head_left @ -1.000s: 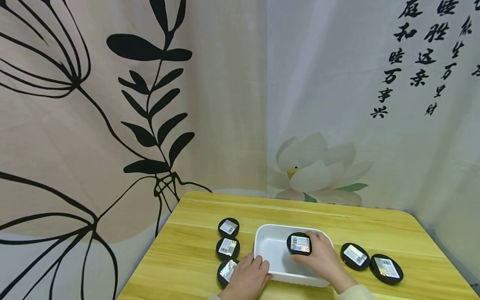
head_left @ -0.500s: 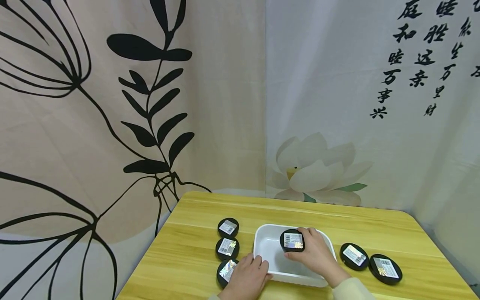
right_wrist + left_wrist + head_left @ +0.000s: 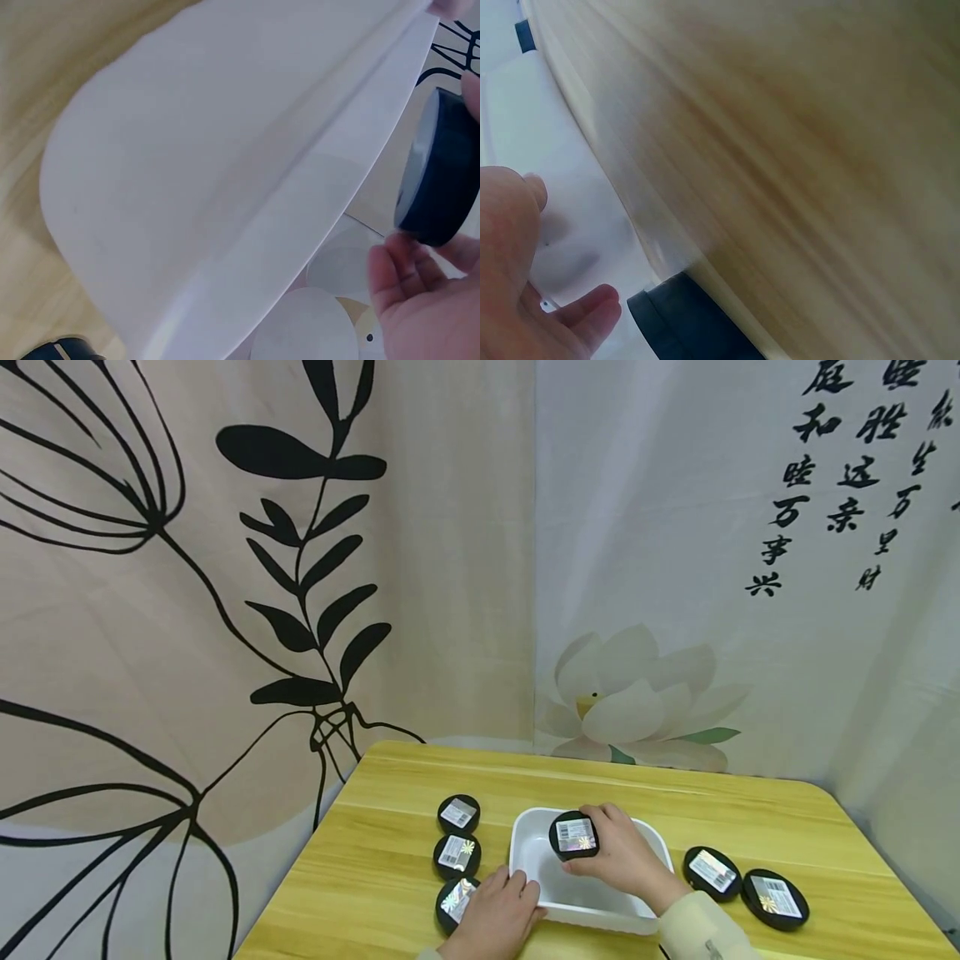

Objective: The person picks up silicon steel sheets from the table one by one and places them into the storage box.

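Note:
A white rectangular tray (image 3: 534, 852) lies on the table. My left hand (image 3: 495, 914) grips its near left corner; the left wrist view has the fingertips (image 3: 600, 307) at the tray wall. Above the back of the tray, my right hand (image 3: 618, 852) holds a flat round black container (image 3: 574, 835) by its edge, fingers at the far side and thumb nearer me. Its barcode label faces up. From the right wrist, the held container (image 3: 442, 165) shows a pale underside and stands clear of the tray wall (image 3: 210, 150).
Left of the tray stand three similar containers in a column: far (image 3: 458, 813), middle (image 3: 457, 856) and near (image 3: 453, 902), the last partly behind my left hand. Two more, one inner (image 3: 711, 873) and one outer (image 3: 776, 900), lie to the right. A printed curtain (image 3: 450, 568) hangs behind the table.
My right hand has carried the black container leftward and slightly away from me over the tray. The left hand stays on the corner, and the other containers keep their places.

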### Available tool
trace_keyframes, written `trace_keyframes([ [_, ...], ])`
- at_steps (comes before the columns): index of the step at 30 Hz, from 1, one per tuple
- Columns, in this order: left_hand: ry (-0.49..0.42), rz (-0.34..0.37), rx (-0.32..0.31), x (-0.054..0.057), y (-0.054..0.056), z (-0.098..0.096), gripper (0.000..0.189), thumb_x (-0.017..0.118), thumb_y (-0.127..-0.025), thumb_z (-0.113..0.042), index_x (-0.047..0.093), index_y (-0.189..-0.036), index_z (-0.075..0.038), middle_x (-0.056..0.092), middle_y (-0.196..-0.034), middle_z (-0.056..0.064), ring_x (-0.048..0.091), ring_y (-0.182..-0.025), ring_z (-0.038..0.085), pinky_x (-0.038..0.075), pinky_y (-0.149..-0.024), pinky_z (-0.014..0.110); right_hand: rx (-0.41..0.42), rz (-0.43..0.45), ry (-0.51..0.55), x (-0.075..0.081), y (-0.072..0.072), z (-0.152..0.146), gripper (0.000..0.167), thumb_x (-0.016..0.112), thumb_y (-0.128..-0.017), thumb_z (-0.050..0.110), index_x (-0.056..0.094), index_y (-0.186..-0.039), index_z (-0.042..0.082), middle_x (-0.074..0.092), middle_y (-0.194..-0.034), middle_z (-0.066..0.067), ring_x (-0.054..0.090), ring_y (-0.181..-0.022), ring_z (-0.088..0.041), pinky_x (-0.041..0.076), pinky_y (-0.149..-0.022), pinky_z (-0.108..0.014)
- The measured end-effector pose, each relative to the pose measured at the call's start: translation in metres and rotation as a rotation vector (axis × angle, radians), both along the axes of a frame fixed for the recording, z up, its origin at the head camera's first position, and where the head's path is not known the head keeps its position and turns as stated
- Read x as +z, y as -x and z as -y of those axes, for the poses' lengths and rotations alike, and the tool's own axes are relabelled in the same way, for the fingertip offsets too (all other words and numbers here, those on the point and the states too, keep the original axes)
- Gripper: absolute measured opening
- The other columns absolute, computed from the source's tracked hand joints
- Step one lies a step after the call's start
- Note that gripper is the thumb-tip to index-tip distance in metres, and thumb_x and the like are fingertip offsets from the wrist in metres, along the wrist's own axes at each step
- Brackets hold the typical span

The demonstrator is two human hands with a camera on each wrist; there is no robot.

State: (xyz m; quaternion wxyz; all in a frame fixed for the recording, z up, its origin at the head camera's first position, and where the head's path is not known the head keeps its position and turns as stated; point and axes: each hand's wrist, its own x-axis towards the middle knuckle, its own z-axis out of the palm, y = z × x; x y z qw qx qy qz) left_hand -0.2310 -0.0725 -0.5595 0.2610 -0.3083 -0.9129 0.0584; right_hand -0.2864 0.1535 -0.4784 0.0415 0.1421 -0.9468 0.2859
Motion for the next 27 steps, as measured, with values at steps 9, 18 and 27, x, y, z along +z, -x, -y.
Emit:
trace_keyframes([
  [9,-0.008,-0.004,0.002,0.001,0.000,0.000,0.032,0.059,-0.097,-0.050,0.053,-0.088,-0.020,0.051,-0.081,-0.005,0.046,-0.077,0.015,0.038,-0.066,0.025,0.082,0.033,0.001,-0.001,0.008,0.004,0.088,0.094,-0.063,0.042,0.057,-0.136,0.008,0.058,-0.126,-0.011,0.058,-0.108,-0.023,0.050,-0.092,-0.047],
  [18,-0.024,-0.081,-0.016,0.000,0.000,0.000,0.034,0.065,-0.092,-0.051,0.052,-0.083,-0.020,0.050,-0.078,-0.006,0.046,-0.075,0.014,0.036,-0.066,0.025,0.178,0.020,-0.008,-0.008,0.018,0.008,0.088,0.096,-0.062,0.034,0.057,-0.136,0.006,0.059,-0.125,-0.010,0.057,-0.111,-0.025,0.049,-0.094,-0.050],
  [27,-0.021,-0.092,-0.021,-0.002,0.002,0.001,0.032,0.063,-0.093,-0.051,0.053,-0.084,-0.022,0.051,-0.080,-0.007,0.046,-0.077,0.014,0.037,-0.069,0.025,0.283,0.015,-0.025,-0.013,0.025,0.010,0.090,0.096,-0.062,0.033,0.055,-0.135,0.002,0.059,-0.120,-0.009,0.057,-0.109,-0.025,0.049,-0.093,-0.050],
])
